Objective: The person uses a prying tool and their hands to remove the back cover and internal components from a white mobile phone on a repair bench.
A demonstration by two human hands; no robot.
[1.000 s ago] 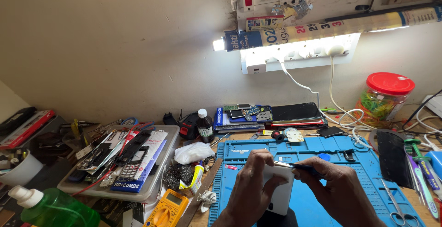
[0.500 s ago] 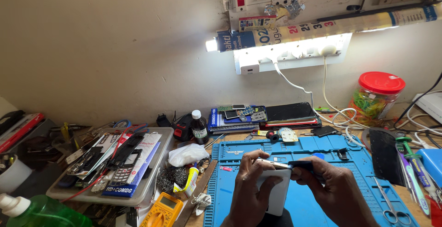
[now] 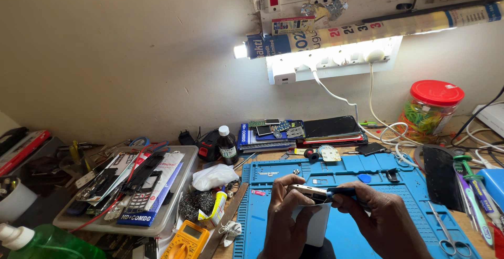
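We see the left hand (image 3: 286,222) gripping 1 white phone (image 3: 311,211) (edge up) while the right hand (image 3: 380,219) pinches a blue-handled tool (image 3: 341,191) against it.

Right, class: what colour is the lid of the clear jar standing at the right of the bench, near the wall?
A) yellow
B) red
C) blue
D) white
B: the jar of green and yellow bits has a red lid, and it stands behind the blue work mat over which both hands work.
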